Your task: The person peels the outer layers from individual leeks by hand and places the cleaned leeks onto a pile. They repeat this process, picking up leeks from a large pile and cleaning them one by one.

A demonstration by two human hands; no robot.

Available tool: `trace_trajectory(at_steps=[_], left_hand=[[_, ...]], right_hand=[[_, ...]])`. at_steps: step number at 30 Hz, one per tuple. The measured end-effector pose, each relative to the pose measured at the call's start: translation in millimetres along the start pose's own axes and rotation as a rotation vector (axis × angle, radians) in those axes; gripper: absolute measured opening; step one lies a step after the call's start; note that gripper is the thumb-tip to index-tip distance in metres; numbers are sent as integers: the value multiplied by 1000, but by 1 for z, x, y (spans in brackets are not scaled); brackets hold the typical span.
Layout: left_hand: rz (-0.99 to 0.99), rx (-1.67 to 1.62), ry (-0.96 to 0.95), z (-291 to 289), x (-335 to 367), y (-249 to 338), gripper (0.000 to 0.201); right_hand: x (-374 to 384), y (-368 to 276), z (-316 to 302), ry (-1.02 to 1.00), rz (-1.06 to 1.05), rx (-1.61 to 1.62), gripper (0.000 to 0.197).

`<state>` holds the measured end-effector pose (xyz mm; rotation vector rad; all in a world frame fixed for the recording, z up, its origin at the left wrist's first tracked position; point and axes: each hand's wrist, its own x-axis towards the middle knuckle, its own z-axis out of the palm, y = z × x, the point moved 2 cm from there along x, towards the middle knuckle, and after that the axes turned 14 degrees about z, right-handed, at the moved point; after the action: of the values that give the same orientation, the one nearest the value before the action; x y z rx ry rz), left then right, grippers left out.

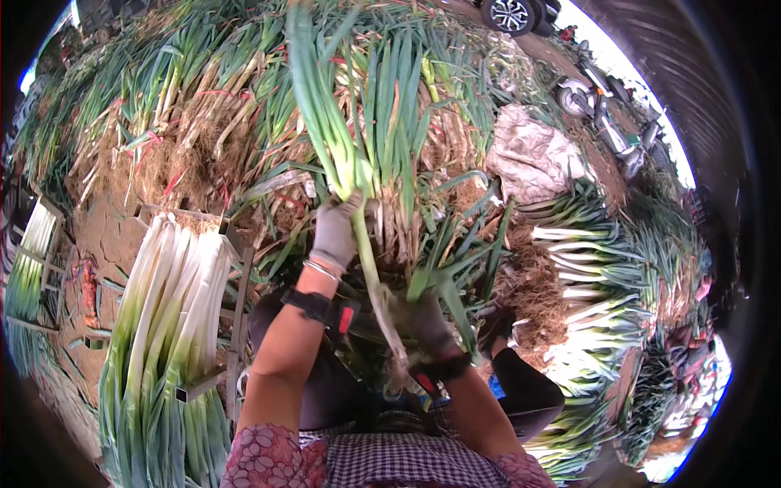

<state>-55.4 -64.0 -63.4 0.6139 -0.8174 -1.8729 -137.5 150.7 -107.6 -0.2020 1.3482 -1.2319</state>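
My left hand (335, 232), in a pale glove, is closed around a large green onion (370, 260) just below where its leaves fan out. The stalk hangs slanting down to the right, its root end in front of my lap, and the leaves rise away from me. To the right of the stalk is my gloved right hand (427, 325), smeared by motion, so its fingers cannot be made out. Loose green leaves (443, 285) lie at or just beyond that hand; whether it holds them is unclear. Untrimmed green onions (394, 122) with dry outer skins lie straight ahead.
A metal rack (237, 325) at left holds white-stalked green onions (175, 276). More stalks (586, 276) lie in a row at right, roots toward me. A crumpled pale sack (533, 150) lies beyond them. A motorbike (606, 122) and a car wheel (508, 15) are farther back.
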Motion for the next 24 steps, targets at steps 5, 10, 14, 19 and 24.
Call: trace_trajectory(at_steps=[5, 10, 14, 19, 24], left_hand=[[-22, -126, -100, 3, 3, 17, 22], [-88, -174, -247, 9, -15, 1, 27], [-17, -220, -286, 18, -22, -12, 27], [14, -163, -225, 18, -20, 1, 26], [-28, -247, -191, 18, -33, -9, 22]], right_hand=[[-41, 31, -87, 56, -240, -1349, 44], [-36, -81, 20, 383, -606, -1073, 57], [-4, -97, 57, 461, -936, -1021, 35], [-11, -85, 53, 425, -871, -1061, 24], [16, -95, 72, 737, -901, -1017, 17]])
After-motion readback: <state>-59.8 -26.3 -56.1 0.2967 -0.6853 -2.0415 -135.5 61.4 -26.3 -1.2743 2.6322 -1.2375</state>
